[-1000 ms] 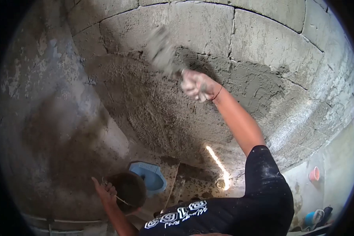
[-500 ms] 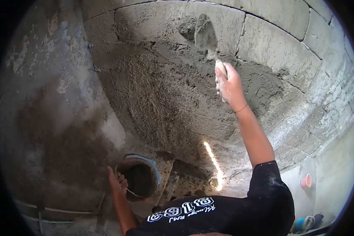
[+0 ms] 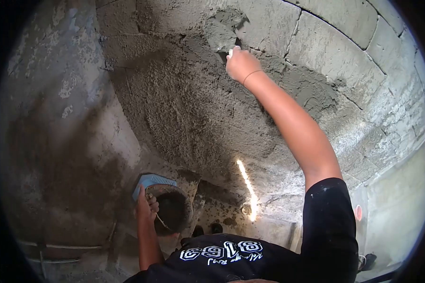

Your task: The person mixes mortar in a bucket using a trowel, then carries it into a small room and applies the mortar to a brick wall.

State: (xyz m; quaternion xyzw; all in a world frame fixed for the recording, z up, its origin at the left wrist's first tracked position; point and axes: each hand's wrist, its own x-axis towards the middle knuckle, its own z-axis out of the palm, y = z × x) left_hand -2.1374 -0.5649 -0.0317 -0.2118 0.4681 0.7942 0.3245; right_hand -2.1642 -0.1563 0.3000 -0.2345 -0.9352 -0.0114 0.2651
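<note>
The trowel (image 3: 220,39), clasped in the right hand (image 3: 243,65) at the upper edge of the coat (image 3: 174,113), is best pressed nearly flat, while the left hand (image 3: 147,206), clenched on the cord (image 3: 161,221), should steady the bucket (image 3: 189,211).

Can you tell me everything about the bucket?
The bucket is round and open at the top, with a dirty, brownish rim and dark stuff inside; how full is hard to tell. A thin handle slants across its opening, and the person's left hand grips its left side. In this view it hides part of the blue toilet pan. What its bottom touches is hidden.
</note>
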